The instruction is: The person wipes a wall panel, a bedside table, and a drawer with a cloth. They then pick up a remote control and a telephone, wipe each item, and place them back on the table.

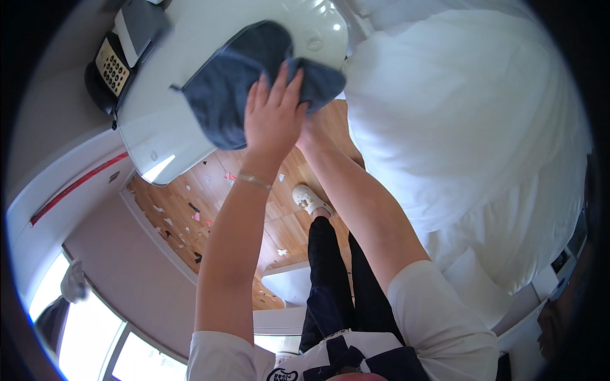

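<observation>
A dark blue-grey cloth spreads over the glass-topped white table, part of it folded and hanging past the edge. My left hand lies flat on top of this cloth, its fingers stretched out and slightly apart. Just below and to its right is my right hand, mostly hidden behind the left hand and the cloth. Its fingers are out of sight, so their grip does not show. Whether the cloth's middle rests on the glass or hangs above it, I cannot tell.
A push-button telephone and a grey-and-white box-like object stand at the table's left. White bedding bulges up along the right. Paper scraps litter the wooden floor. A red strip runs along the left wall.
</observation>
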Available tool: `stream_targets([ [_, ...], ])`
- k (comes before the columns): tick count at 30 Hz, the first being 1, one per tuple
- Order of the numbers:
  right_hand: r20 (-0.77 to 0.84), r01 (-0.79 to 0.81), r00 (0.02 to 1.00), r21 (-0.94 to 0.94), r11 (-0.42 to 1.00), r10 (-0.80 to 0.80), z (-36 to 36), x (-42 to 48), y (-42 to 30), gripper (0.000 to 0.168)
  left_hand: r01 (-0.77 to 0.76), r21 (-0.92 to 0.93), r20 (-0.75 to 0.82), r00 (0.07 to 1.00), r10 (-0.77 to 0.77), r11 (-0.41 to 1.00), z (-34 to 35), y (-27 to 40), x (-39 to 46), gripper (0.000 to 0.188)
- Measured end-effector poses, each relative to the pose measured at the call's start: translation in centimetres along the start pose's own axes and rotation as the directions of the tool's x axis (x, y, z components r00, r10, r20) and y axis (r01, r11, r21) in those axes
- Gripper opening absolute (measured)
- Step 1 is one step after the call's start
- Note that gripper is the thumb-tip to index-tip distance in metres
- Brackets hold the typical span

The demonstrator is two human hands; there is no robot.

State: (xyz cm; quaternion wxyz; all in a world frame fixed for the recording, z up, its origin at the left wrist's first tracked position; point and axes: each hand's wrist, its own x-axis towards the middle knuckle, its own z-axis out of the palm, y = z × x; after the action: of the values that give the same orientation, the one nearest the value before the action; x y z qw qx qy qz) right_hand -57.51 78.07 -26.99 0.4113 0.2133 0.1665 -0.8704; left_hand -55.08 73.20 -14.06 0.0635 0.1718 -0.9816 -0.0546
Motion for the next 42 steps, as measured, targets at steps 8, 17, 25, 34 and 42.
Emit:
stream_targets([
  [8, -0.574, -0.259, 0.807, -0.137, 0.956, 0.136, 1.7, 0.4, 1.5, 0.073, 0.432, 0.135, -0.134, 0.900, -0.415, 0.892, -1.2, -7.9, -10.7, 0.068],
  [17, -0.561, -0.030, 0.828, -0.084, 0.996, -0.022, -3.4, -3.5, 1.7, 0.054, 0.340, 0.058, -0.047, 0.940, -0.338, 0.939, -0.9, -3.2, -7.0, 0.071],
  [25, -0.221, 0.038, 0.971, -0.234, 0.971, -0.092, -3.9, -10.3, -1.0, 0.043, 0.028, -0.380, 0.062, 0.998, -0.004, 0.924, 2.1, 4.7, -9.4, 0.039],
  [34, -0.350, 0.036, 0.767, -0.813, 0.580, -0.538, 3.6, -14.5, -6.9, 0.040, 0.154, -0.390, 0.126, 0.986, -0.113, 0.908, 0.6, -1.1, -16.9, 0.034],
  [42, -0.120, -0.045, 0.837, -0.987, 0.151, -0.534, 1.4, -14.4, -12.9, 0.044, 0.165, -0.461, 0.110, 0.986, -0.129, 0.872, 1.7, 5.2, -14.6, 0.029],
])
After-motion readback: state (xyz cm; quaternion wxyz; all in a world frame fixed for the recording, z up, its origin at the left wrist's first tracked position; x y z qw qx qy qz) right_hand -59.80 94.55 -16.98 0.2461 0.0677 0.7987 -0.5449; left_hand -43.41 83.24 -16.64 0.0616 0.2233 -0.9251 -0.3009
